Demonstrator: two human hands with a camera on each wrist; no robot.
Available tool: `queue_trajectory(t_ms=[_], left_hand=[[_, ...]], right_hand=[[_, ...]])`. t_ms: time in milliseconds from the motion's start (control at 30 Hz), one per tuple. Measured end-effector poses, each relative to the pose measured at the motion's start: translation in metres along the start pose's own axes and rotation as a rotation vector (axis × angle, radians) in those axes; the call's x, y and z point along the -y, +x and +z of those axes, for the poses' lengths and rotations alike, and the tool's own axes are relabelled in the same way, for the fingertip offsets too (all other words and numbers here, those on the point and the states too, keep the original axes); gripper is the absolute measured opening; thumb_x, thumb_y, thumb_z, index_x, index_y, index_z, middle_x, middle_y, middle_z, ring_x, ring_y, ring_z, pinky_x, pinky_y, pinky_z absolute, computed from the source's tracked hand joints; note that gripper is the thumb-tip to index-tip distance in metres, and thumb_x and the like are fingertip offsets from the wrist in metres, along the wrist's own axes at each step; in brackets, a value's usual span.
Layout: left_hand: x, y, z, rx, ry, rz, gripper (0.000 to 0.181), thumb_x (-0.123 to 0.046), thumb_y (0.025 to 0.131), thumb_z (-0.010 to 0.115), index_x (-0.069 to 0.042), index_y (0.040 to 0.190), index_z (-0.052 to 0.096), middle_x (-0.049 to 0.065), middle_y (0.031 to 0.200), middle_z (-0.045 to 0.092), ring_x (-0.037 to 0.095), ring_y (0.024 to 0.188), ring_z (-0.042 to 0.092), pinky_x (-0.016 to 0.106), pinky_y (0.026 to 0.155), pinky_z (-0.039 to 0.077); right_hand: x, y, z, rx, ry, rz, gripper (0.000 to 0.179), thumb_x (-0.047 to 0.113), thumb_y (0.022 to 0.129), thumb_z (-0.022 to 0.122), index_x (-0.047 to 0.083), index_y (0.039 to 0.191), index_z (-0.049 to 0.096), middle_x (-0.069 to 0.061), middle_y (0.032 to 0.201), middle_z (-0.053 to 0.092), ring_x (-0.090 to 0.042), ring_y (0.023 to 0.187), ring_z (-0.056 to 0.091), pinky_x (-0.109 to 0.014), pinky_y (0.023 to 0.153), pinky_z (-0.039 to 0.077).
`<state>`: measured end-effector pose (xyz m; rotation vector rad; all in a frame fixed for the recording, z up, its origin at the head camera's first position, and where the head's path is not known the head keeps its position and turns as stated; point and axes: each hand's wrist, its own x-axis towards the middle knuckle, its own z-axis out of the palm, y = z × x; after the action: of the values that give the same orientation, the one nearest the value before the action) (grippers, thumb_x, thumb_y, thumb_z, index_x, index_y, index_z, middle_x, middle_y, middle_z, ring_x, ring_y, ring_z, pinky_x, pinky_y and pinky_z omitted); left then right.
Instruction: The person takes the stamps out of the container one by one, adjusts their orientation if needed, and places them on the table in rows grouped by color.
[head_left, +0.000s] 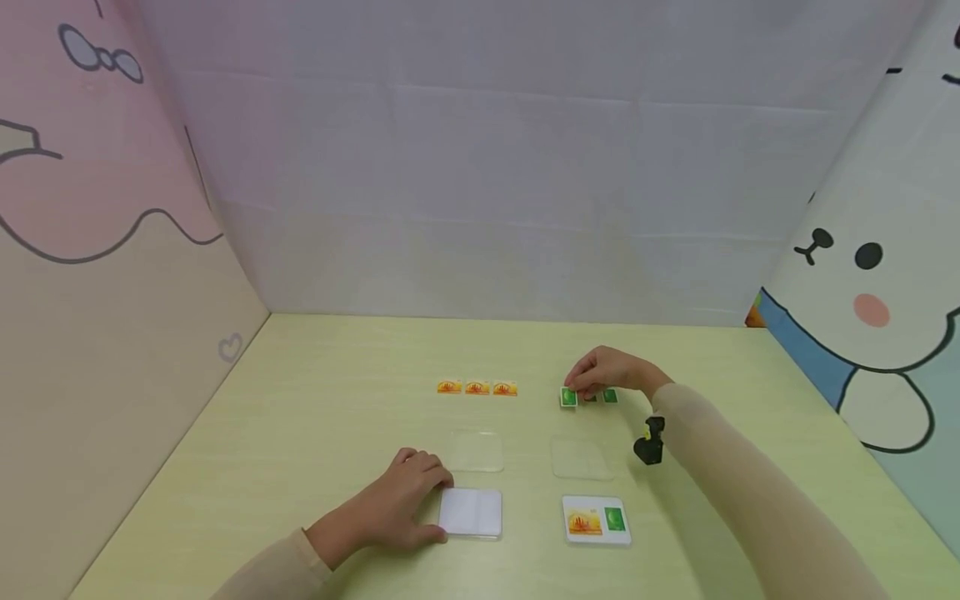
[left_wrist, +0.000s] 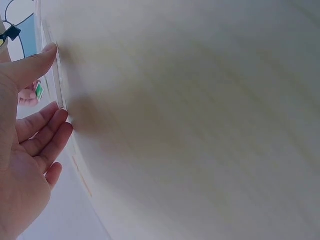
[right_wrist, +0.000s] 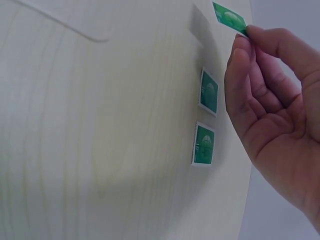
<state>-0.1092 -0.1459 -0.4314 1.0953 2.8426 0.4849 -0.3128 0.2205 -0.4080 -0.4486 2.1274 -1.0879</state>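
Between thumb and fingertips my right hand (head_left: 609,369) pinches a green stamp (right_wrist: 230,17) by one edge, raised above the table. Two more green stamps (right_wrist: 208,93) lie just beneath that hand, partly covered by it in the head view. My left hand (head_left: 401,502) holds a flat white card in a clear case (head_left: 471,512) at its left side, thumb near the front corner and fingers near the back corner. To the right lies another white card case (head_left: 597,539) bearing an orange stamp (head_left: 584,522) and a green stamp (head_left: 615,518).
Three orange stamps (head_left: 477,388) form a row toward the back. Two clear rectangular covers (head_left: 477,451) lie behind the card cases. A black wrist camera (head_left: 650,442) hangs at the right sleeve. Printed fabric walls (head_left: 487,167) border the wooden-patterned table (head_left: 315,400).
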Motion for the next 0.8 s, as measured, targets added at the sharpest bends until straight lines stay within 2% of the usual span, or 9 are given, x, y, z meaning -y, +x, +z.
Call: queue_trajectory(t_ms=[500, 800], left_hand=[[-0.0003, -0.0012, 0.0005, -0.027, 0.013, 0.018, 0.046, -0.042, 0.074, 0.077, -0.014, 0.107, 0.062, -0.007, 0.099, 0.058, 0.006, 0.094, 0.049, 0.039, 0.095, 0.034], [-0.0022, -0.0017, 0.0000, -0.014, 0.012, 0.004, 0.046, -0.042, 0.074, 0.077, -0.014, 0.107, 0.062, -0.007, 0.100, 0.059, 0.007, 0.096, 0.049, 0.040, 0.096, 0.035]], right_hand=[[-0.0025, -0.0004, 0.0025, -0.023, -0.033, -0.014, 0.026, 0.011, 0.090, 0.064, -0.009, 0.106, 0.067, 0.005, 0.081, 0.071, -0.006, 0.073, 0.064, -0.023, 0.071, 0.055], [-0.0063, 0.0003, 0.0028, -0.082, -0.060, -0.014, 0.023, 0.012, 0.089, 0.066, -0.006, 0.103, 0.069, 0.003, 0.081, 0.072, -0.009, 0.072, 0.066, -0.025, 0.071, 0.056]])
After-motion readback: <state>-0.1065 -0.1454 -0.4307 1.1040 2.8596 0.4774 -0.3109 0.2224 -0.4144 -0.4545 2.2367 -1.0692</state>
